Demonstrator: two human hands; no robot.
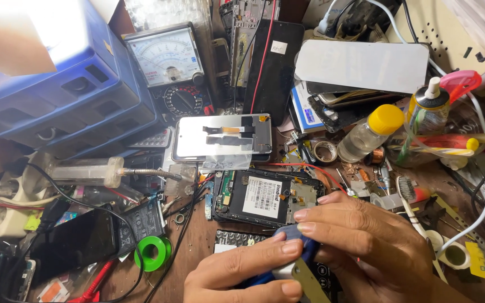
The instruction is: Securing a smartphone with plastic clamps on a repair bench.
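My left hand [237,275] and my right hand [360,241] meet at the bottom centre, both gripping a blue-handled tool [294,240] with a flat metal blade [309,280]. Just beyond my fingers lies an opened phone [259,196], back cover off, its battery and circuit board exposed. Behind that phone lies a detached screen panel [220,137] with flex cables on its back. My hands hide the lower part of the tool and what lies under it.
A blue plastic case [57,90] and an analogue multimeter [169,67] stand at the back left. A clear bottle with a yellow cap [369,132], a glue bottle [428,109], a toothbrush [408,196], green solder spool [152,252], a dark phone [74,241] and several cables crowd the bench.
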